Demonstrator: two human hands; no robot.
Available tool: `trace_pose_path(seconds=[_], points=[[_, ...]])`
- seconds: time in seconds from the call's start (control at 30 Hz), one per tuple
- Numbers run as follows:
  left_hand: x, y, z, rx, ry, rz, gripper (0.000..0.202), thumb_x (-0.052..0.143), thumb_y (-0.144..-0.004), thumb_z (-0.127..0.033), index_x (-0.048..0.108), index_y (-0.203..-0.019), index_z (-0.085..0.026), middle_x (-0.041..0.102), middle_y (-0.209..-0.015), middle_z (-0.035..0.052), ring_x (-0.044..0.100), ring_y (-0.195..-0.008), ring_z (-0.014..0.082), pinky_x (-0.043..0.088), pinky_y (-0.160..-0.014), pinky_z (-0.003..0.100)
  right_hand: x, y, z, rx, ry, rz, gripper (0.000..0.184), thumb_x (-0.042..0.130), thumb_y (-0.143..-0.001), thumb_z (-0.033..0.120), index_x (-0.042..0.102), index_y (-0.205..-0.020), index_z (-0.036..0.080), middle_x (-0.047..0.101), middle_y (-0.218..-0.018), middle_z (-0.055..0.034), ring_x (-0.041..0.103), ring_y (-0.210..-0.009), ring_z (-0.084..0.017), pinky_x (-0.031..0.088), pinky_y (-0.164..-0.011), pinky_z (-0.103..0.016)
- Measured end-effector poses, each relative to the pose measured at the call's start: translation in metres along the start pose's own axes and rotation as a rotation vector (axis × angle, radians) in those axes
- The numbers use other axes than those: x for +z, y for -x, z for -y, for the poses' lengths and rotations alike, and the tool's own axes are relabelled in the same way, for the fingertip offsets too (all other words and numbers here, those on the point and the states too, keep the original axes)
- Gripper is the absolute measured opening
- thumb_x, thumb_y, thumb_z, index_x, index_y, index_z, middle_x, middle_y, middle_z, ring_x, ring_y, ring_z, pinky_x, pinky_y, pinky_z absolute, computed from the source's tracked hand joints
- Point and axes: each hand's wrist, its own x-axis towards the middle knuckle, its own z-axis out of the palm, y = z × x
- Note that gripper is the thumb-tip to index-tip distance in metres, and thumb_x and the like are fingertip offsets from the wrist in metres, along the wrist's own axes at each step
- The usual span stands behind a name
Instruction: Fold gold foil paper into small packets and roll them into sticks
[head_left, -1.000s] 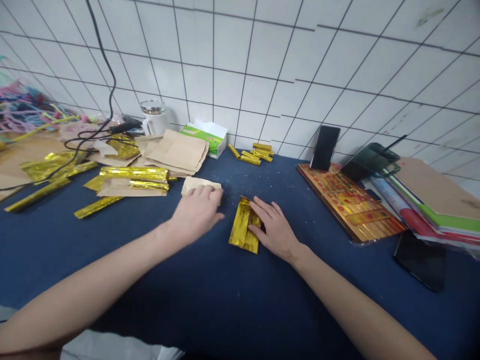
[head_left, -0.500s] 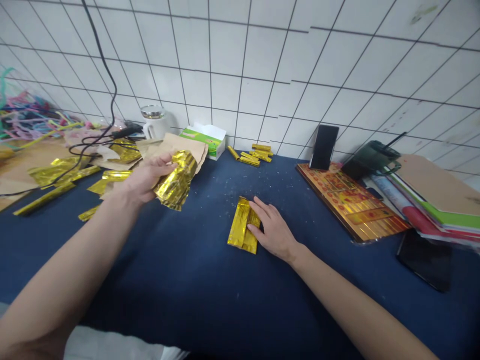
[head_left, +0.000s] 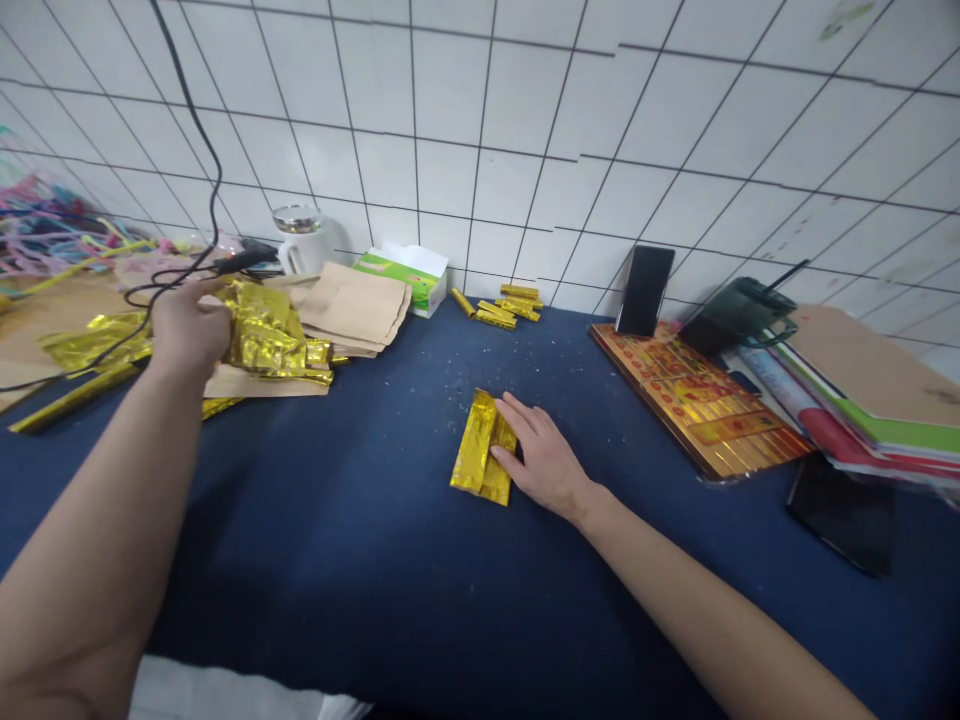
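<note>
My left hand (head_left: 187, 325) is at the left of the table, its fingertips against a crumpled heap of gold foil (head_left: 262, 335). That heap lies on a brown paper sheet (head_left: 262, 382), and I cannot tell whether the hand grips it. My right hand (head_left: 544, 465) rests flat, fingers apart, beside and partly on a folded gold foil packet (head_left: 480, 447). The packet lies on the dark blue tablecloth (head_left: 337, 530). Further gold foil strips (head_left: 82, 395) lie at the far left.
Kraft paper sheets (head_left: 352, 305), several gold foil sticks (head_left: 495, 312), a tissue box (head_left: 401, 282) and a white mug (head_left: 304, 240) stand along the tiled wall. To the right are a gold-and-red board (head_left: 697, 405), an upright phone (head_left: 643, 290), a flat black phone (head_left: 840, 515) and stacked folders (head_left: 862, 385).
My left hand has carried the gold foil from the middle of the table leftward to the heap, after lifting it from the paper there. My right hand has stayed on the packet.
</note>
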Motion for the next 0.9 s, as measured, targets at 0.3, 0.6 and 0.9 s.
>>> trace_pose_path(seconds=[0.3, 0.6, 0.9], points=[[0.099, 0.061, -0.079, 0.601, -0.603, -0.224, 0.037, 0.036, -0.09, -0.035, 0.043, -0.119, -0.013, 0.048, -0.122, 0.0053, 0.043, -0.116, 0.0224, 0.036, -0.095, 0.045, 0.002, 0.001, -0.002, -0.038, -0.02, -0.054, 0.06, 0.045, -0.083, 0.024, 0.023, -0.138, 0.017, 0.044, -0.133, -0.0125, 0.04, -0.122, -0.024, 0.03, -0.101, -0.048], [0.212, 0.12, -0.09, 0.849, -0.746, 0.596, 0.018, 0.05, -0.082, -0.016, 0.058, -0.098, -0.013, 0.063, -0.096, 0.007, 0.058, -0.092, 0.0191, 0.044, -0.083, 0.032, 0.0, 0.0, -0.001, -0.084, 0.055, -0.054, 0.043, 0.044, -0.084, 0.023, 0.043, -0.127, 0.016, 0.053, -0.126, -0.0098, 0.043, -0.121, -0.022, 0.028, -0.102, -0.047], [0.201, 0.119, -0.08, 0.939, -0.808, 0.71, 0.03, 0.045, -0.081, -0.009, 0.056, -0.109, -0.012, 0.058, -0.115, 0.01, 0.052, -0.107, 0.0212, 0.037, -0.093, 0.035, -0.009, 0.003, 0.005, -0.121, 0.148, 0.14, 0.044, 0.034, -0.091, 0.039, 0.048, -0.125, 0.016, 0.047, -0.131, -0.0106, 0.037, -0.125, -0.025, 0.019, -0.104, -0.055]])
